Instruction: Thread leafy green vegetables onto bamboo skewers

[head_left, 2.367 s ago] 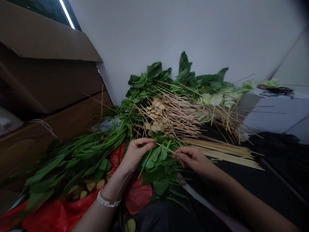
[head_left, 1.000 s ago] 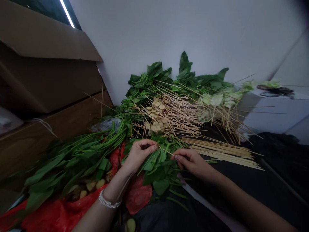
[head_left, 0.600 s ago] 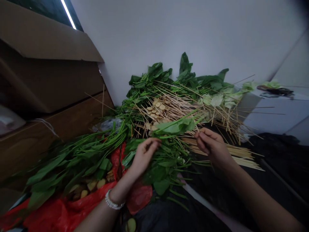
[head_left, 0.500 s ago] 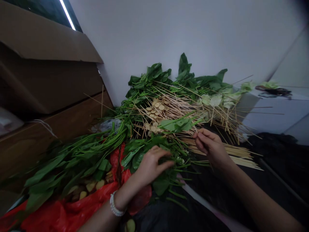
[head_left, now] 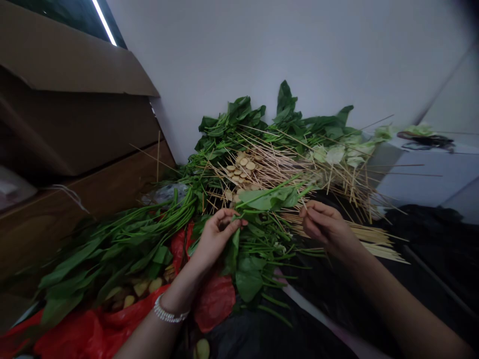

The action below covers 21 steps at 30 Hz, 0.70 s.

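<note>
My right hand (head_left: 329, 229) is closed in a pinch on a thin bamboo skewer (head_left: 303, 202). Leafy greens (head_left: 275, 198) sit at the skewer's far end, stems pointing left. My left hand (head_left: 217, 237), with a beaded bracelet on its wrist, has thumb and fingers pinched on a green leaf (head_left: 234, 251) that hangs below them. The fingertips are just left of the skewered greens. Under both hands lies a loose pile of leafy greens (head_left: 258, 259) with cut stems, partly hidden by my left hand.
Behind are skewered potato slices (head_left: 243, 169), skewered greens (head_left: 239, 112) and pale cabbage leaves (head_left: 335, 155) against the wall. Bare skewers (head_left: 368, 239) lie right. More greens (head_left: 112, 249) and a red plastic bag (head_left: 93, 329) are left, near a cardboard box (head_left: 86, 124). Black plastic (head_left: 280, 329) covers the front.
My left hand has risen from the pile of greens with a leaf pinched in its fingers, towards the skewered greens. My right hand has barely moved and keeps its skewer.
</note>
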Available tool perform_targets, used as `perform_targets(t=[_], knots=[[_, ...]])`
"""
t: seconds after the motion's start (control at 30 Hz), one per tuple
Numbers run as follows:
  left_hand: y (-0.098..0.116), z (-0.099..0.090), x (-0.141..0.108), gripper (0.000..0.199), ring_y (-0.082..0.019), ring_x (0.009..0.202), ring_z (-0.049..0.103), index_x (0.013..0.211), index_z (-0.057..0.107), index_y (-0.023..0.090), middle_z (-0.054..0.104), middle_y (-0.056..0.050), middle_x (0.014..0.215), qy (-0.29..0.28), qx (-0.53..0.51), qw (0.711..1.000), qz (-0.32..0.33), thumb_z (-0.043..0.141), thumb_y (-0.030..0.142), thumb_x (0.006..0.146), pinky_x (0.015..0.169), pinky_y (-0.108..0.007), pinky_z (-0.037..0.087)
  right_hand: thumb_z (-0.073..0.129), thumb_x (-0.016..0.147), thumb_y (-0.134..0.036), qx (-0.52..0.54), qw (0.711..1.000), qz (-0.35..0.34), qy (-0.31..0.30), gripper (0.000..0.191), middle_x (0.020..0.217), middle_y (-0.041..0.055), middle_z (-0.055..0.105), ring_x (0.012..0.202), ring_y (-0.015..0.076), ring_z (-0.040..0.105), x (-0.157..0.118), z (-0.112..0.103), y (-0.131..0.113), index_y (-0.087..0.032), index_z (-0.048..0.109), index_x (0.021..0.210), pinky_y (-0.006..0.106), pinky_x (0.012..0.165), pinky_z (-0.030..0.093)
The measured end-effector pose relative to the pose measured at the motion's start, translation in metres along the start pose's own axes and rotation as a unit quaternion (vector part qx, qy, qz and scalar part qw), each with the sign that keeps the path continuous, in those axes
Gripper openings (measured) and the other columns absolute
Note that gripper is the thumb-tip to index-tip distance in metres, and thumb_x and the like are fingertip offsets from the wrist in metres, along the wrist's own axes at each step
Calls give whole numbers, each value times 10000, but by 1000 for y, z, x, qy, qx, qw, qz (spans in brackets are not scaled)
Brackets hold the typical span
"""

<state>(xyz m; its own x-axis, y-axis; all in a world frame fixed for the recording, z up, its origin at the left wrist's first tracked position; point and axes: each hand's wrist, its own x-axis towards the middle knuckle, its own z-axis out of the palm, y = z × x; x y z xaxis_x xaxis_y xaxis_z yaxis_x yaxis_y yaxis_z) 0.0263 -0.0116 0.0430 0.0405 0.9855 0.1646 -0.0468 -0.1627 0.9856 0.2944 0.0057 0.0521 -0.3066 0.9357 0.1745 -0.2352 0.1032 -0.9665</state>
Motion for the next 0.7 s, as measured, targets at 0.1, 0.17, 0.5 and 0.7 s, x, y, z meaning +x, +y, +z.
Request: perform_targets(t=[0.1, 0.17, 0.5, 0.7], knots=[[-1, -1, 1, 408, -143, 761, 671, 1022, 684, 164, 764, -60, 873, 36, -39, 998, -37, 809, 369, 693, 748, -240, 510, 644, 850, -420, 47, 997, 31, -49, 230, 424, -90, 365, 350, 55, 186, 0, -2, -2, -199, 598, 800, 238, 403, 109], [-3, -2, 2, 415, -135, 728, 663, 1012, 709, 160, 759, -45, 842, 64, -51, 995, -49, 819, 373, 674, 702, -225, 513, 653, 838, -419, 66, 996, 35, -58, 227, 409, -99, 337, 342, 52, 159, -1, -3, -5, -208, 591, 783, 236, 399, 111], [-1, -3, 3, 450, -156, 768, 676, 1006, 742, 154, 766, -71, 897, 77, -82, 991, -67, 858, 331, 609, 695, -231, 509, 633, 838, -502, -17, 972, 140, -187, 339, 433, -89, 386, 357, 50, 217, -4, 4, 11, -165, 604, 818, 211, 386, 110], [-1, 0, 0, 309, -135, 693, 652, 891, 766, 169, 759, -49, 822, 73, -21, 996, -36, 844, 306, 626, 658, -222, 485, 576, 879, -501, -72, 955, 181, -222, 349, 478, -82, 457, 359, 38, 239, -3, 23, 30, -154, 618, 874, 182, 368, 138]])
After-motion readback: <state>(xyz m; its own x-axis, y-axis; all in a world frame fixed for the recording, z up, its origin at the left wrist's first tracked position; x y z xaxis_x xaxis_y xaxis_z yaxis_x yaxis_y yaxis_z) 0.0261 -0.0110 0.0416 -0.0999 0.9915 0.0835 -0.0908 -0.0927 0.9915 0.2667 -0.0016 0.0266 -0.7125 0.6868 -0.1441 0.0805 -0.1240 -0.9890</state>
